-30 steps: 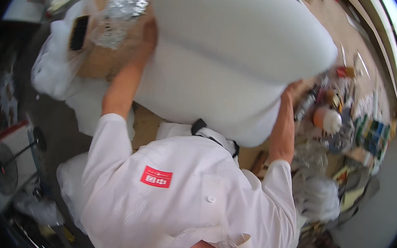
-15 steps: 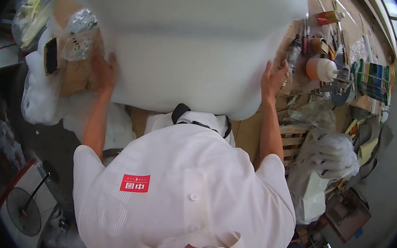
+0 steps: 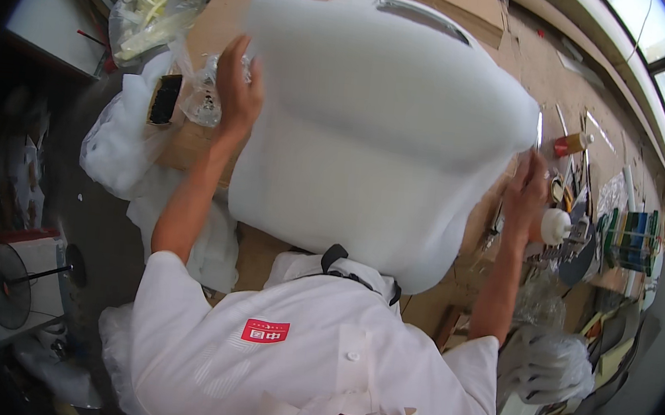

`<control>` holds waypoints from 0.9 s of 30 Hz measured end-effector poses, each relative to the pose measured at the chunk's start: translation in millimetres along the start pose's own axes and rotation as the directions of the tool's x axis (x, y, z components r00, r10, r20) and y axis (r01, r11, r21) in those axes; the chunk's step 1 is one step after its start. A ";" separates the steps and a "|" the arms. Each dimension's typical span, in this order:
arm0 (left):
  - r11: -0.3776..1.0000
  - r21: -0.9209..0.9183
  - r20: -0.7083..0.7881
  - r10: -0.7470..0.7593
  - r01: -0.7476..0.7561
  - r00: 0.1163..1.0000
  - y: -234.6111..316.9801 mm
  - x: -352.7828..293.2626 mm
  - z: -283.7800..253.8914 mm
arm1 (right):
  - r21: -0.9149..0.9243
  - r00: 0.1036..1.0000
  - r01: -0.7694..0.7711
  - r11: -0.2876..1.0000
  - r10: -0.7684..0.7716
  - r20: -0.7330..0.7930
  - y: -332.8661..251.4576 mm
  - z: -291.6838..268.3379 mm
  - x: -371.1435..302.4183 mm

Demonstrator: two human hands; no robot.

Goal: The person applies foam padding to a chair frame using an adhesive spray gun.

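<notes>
A large white padded piece (image 3: pixel 358 186), shaped like a chair seat and back with soft wadding over it, lies on the bench in front of me. Its far edge has a slot-like opening (image 3: pixel 427 18) with a shiny rim. Beside its upper left edge is my left hand (image 3: pixel 240 90), fingers extended and thumb apart, holding nothing. My right hand (image 3: pixel 526 190) is at the right edge, near the padding's corner; it is slightly blurred, with its fingers stretched forward and thumb apart. Whether either hand touches the wadding is hard to tell.
Right of the padding lie tools, a red-and-yellow bottle (image 3: pixel 572 143), a white-capped bottle (image 3: pixel 552 227) and a green rack (image 3: pixel 629 240). On the left are a black-topped brush or block (image 3: pixel 165 99), a bag of foam scraps (image 3: pixel 159 11) and white wadding (image 3: pixel 124 139). A fan (image 3: pixel 5 286) stands lower left.
Both hands have moved forward along the sides of the padded piece and farther apart. My view has shifted, so the piece's far edge and slot now show.
</notes>
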State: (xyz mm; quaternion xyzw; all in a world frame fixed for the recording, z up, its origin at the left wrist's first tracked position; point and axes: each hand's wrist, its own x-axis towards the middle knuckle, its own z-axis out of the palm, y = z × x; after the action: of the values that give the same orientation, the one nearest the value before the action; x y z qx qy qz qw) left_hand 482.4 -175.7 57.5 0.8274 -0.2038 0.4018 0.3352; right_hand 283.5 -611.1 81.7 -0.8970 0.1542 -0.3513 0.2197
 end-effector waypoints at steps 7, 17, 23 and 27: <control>0.822 0.320 0.578 -0.563 0.472 0.590 4.8 112.7 115.3 | -0.416 0.840 -0.187 0.890 0.365 0.402 -7.3 65.4 134.2; 0.063 -0.116 0.942 -0.308 0.991 0.130 -55.3 96.5 134.1 | 0.284 0.492 -0.824 0.489 0.372 0.787 35.5 97.3 143.1; -0.092 -0.065 0.985 -0.166 0.994 0.049 -33.4 110.9 90.8 | 0.353 0.428 -0.900 0.257 0.353 0.832 63.9 63.9 134.3; 0.090 -0.052 0.955 -0.288 0.995 0.076 29.3 159.1 -3.8 | 0.350 0.530 -0.839 0.416 0.479 0.700 12.5 -4.0 137.6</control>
State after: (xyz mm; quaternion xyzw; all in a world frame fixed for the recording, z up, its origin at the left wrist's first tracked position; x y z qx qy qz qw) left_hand 557.1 -204.1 198.3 0.6392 0.0067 -0.3713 0.6735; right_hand 376.3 -682.2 155.4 -0.6685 0.3128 -0.0148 0.6745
